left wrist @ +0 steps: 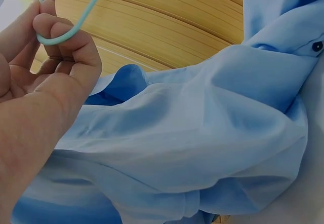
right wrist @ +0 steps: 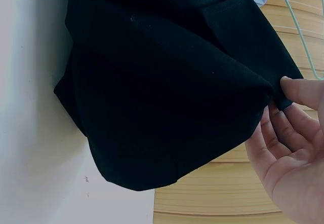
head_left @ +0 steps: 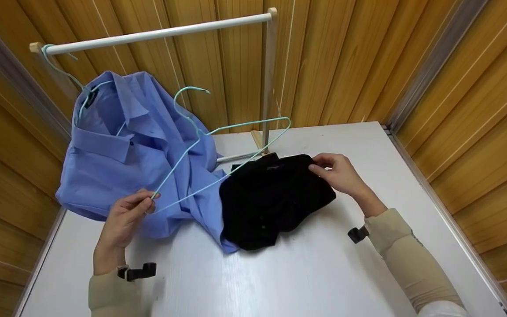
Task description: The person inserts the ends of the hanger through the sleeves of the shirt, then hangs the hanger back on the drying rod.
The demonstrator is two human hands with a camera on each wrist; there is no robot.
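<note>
A light green wire hanger is pinched at one lower corner by my left hand; its hook points up and its other end reaches over a black garment. In the left wrist view the hanger's bend lies across the curled fingers of the left hand. My right hand pinches the upper right edge of the black garment. The right wrist view shows the thumb and fingers of the right hand on the dark cloth, part of which hangs in folds.
A blue shirt hangs on another hanger at the left end of a rack's white bar. Its lower part spreads over the white table, beside the black garment. Wood-patterned walls stand behind and at both sides.
</note>
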